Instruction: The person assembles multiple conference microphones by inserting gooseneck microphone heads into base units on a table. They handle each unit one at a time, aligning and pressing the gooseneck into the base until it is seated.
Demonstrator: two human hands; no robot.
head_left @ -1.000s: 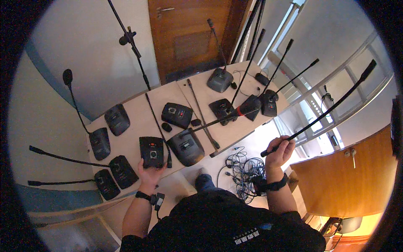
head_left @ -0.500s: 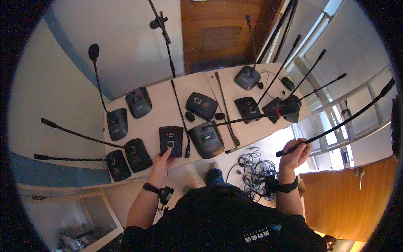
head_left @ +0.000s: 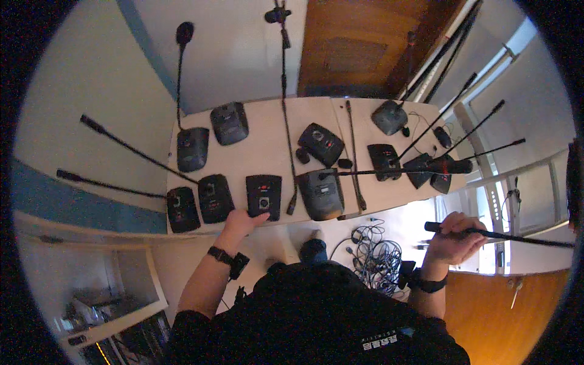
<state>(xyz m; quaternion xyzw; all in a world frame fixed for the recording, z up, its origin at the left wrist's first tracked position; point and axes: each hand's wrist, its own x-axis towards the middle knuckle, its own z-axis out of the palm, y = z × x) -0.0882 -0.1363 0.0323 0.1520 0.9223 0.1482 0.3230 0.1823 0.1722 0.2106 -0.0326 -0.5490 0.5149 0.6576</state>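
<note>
My left hand (head_left: pixel 242 224) grips the near edge of a black microphone base (head_left: pixel 264 190) lying at the table's front; the thumb is on top, and the other fingers are mostly hidden. No stem rises from this base. Out over the floor at the right, my right hand (head_left: pixel 457 237) is closed round a black gooseneck microphone stem (head_left: pixel 524 239) near its plug end. The stem runs nearly level to the right, out to the picture's rim. Right of the left hand's base sits a larger microphone base (head_left: pixel 322 204), its stem (head_left: pixel 380 172) bent across to the right.
Several bases with goosenecks stand on the pale table (head_left: pixel 243 163), two at its left end (head_left: pixel 182 210) (head_left: pixel 215 198). Loose stems (head_left: pixel 288 140) (head_left: pixel 354 152) lie between bases. Tangled cables (head_left: pixel 377 252) cover floor below. A wooden cabinet (head_left: pixel 486 310) stands at the lower right.
The stem in my right hand has swung down from a steep upward slant to nearly level. My left thumb has shifted from the base's round socket to its near edge. The view has turned slightly.
</note>
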